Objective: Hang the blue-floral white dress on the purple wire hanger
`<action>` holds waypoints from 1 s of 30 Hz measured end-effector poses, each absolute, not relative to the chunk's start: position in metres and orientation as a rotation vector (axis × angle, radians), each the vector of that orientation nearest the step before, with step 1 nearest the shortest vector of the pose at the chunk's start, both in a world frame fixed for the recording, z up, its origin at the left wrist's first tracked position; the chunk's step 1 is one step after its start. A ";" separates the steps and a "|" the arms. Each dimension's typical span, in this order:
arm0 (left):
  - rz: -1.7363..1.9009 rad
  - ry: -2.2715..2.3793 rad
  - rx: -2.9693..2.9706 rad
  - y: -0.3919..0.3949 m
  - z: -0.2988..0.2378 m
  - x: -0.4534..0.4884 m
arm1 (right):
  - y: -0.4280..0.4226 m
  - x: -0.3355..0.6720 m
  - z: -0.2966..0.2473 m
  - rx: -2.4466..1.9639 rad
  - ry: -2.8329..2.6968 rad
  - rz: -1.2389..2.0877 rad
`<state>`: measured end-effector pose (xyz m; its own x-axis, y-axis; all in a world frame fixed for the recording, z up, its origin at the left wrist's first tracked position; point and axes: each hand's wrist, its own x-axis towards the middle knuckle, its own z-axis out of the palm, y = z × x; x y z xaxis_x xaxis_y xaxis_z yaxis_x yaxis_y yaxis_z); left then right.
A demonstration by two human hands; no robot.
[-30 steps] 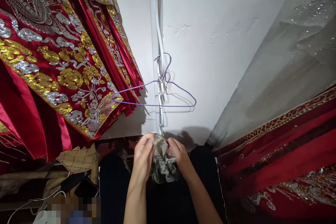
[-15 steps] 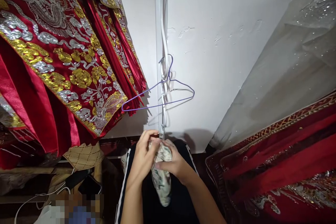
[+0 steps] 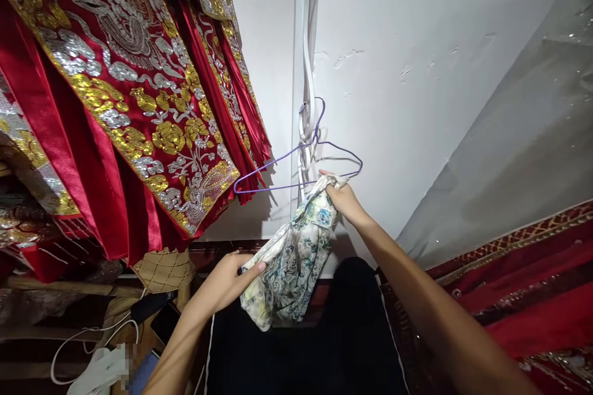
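Observation:
A pair of floral-print shorts [image 3: 296, 259], white with blue-green and yellow, hangs stretched between my two hands above my lap. My left hand [image 3: 231, 278] is closed on the lower left end of the waistband, thumb on top. Higher up and to the right, my right hand [image 3: 340, 194] grips the other end, its fingers partly hidden by the cloth. Just behind that hand is a purple wire hanger [image 3: 273, 163], hooked on a white strap [image 3: 306, 68] and bearing no clothing. The right end of the waistband overlaps the hanger's lower bar in view.
Red dresses with gold and silver embroidery [image 3: 171, 136] hang at the left. A red embroidered cloth [image 3: 532, 284] and sheer glittery fabric [image 3: 509, 136] are at the right. A white cable [image 3: 58, 358] and a dark phone-like object [image 3: 162, 324] lie at lower left.
The shorts were bunched up between both hands; now they are spread out. My right hand has moved up and right, my left hand slightly down and left. The view has shifted.

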<state>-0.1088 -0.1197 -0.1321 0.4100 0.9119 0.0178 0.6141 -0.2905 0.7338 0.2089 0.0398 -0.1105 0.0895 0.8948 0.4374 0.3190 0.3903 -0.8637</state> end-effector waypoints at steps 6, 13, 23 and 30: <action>0.478 1.617 2.222 -0.087 -0.114 -0.125 | 0.029 0.235 -0.115 -1.296 -1.497 0.532; 0.973 1.732 2.236 -0.050 -0.066 -0.098 | 0.003 0.280 -0.092 -1.370 -1.455 0.362; 1.194 1.214 2.501 0.007 -0.017 -0.033 | -0.024 0.274 -0.105 -1.176 -1.643 0.499; 1.182 1.206 2.523 0.018 -0.018 -0.049 | -0.047 0.302 -0.095 -1.162 -1.228 0.158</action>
